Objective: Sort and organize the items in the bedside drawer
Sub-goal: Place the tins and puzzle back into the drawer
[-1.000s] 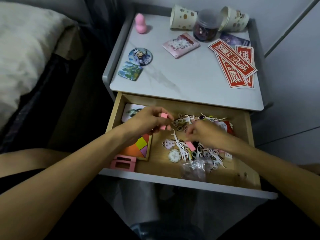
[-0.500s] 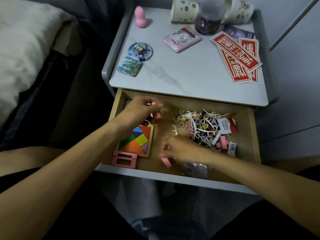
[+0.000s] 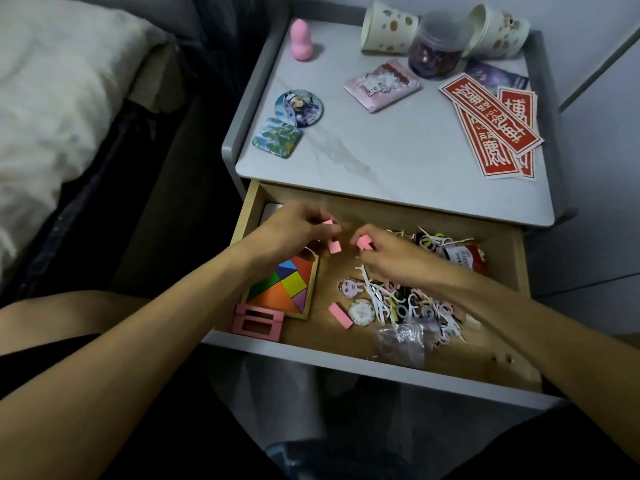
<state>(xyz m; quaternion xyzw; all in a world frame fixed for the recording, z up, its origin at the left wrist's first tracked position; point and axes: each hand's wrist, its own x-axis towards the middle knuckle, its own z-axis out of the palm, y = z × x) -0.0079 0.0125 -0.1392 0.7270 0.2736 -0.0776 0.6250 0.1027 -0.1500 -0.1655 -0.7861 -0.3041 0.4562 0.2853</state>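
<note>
The wooden bedside drawer (image 3: 519, 271) stands pulled open. My left hand (image 3: 294, 230) hovers over its back left part and holds small pink blocks (image 3: 334, 245) in its curled fingers. Close beside it, my right hand (image 3: 384, 251) pinches another pink block (image 3: 363, 242). One more pink block (image 3: 340, 315) lies loose on the drawer floor. A coloured tangram puzzle (image 3: 282, 287) in a wooden frame sits at the left, with a pink frame piece (image 3: 258, 322) at its front. A tangled heap of floss picks and hair ties (image 3: 412, 306) fills the right half.
The nightstand top (image 3: 398, 150) carries two paper cups (image 3: 388, 27), a lidded jar (image 3: 438, 50), a pink sponge (image 3: 299, 39), two badges (image 3: 299, 107), a pink packet (image 3: 382, 84) and red paper strips (image 3: 491, 123). A bed (image 3: 52, 116) lies to the left. A clear plastic bag (image 3: 401, 337) sits near the drawer front.
My right hand has risen from the drawer's front middle to the back, bringing a pink block next to my left hand. One pink block now lies on the drawer floor.
</note>
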